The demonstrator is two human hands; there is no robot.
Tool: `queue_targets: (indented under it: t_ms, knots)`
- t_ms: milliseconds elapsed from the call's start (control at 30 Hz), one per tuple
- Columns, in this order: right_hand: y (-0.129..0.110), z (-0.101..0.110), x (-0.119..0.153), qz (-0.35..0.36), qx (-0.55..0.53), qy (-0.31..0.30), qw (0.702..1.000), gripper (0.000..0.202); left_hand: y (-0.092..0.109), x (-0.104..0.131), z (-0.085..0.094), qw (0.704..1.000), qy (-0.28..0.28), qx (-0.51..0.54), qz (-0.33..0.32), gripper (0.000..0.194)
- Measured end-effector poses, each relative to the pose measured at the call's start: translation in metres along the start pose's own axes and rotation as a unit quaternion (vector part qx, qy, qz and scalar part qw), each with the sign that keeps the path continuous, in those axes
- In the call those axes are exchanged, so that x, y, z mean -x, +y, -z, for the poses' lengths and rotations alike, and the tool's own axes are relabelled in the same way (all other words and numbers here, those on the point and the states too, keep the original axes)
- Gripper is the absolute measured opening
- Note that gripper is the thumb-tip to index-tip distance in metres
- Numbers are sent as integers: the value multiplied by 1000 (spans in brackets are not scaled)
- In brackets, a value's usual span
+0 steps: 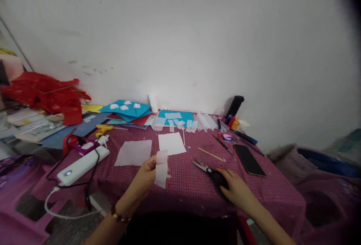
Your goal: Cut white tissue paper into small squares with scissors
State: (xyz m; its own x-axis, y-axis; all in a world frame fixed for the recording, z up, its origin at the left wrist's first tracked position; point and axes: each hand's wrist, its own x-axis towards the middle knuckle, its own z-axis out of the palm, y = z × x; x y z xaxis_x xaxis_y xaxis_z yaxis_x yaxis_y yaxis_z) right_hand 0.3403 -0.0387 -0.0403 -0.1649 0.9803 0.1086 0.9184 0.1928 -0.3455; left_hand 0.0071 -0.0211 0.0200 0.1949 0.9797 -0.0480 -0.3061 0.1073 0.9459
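My left hand pinches a thin strip of white tissue paper upright above the table's front part. To the right, my right hand is closed around the black handles of a pair of scissors. Their metal blades point up and left, slightly apart, and touch no paper. Beyond my left hand lie a sheet of thin whitish paper and a square white sheet. A thin wooden stick rests just beyond the blades.
A phone lies at the right. White power bank, cables and a yellow glue gun are on the left. Toward the wall are blue sheets with white tufts, cut paper pieces, white sticks and small bottles.
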Motion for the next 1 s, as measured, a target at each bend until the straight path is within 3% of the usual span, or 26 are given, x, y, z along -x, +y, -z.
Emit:
queue_targets:
  t_ms: [67,167,267,400,500,567,633,733,800,900,1000]
  knots:
    - [0,3,0,9,3,-4,1000,54,-1,1,0,1000,-19,3,7,26]
    - [-13,11,4,7,-15,38,999,44,-1,7,-8,999,-36,0,35,27]
    - [-53,20,11,60,-121,86,987,36,-4,15,-21,996,-44,0,74,31]
    - [-116,23,18,167,-214,74,960,59,-13,23,-34,994,-57,-9,91,24]
    - [-139,13,19,173,-295,89,936,59,-20,27,-38,993,-60,-57,88,20]
    - [-142,4,20,124,-383,124,907,38,-20,29,-39,986,-85,-122,75,21]
    - [-139,-3,21,73,-498,107,858,19,-18,32,-40,972,-127,-194,40,24]
    - [-135,-4,27,54,-638,1,768,20,-16,36,-42,946,-178,-270,-38,26]
    - [-135,-1,30,65,-680,-44,729,33,-18,37,-42,932,-190,-301,-70,24]
    - [-134,1,31,61,-702,-50,708,38,-22,37,-44,915,-196,-341,-87,25]
    - [-134,-1,29,32,-711,-13,703,31,-23,38,-46,905,-239,-344,-79,26]
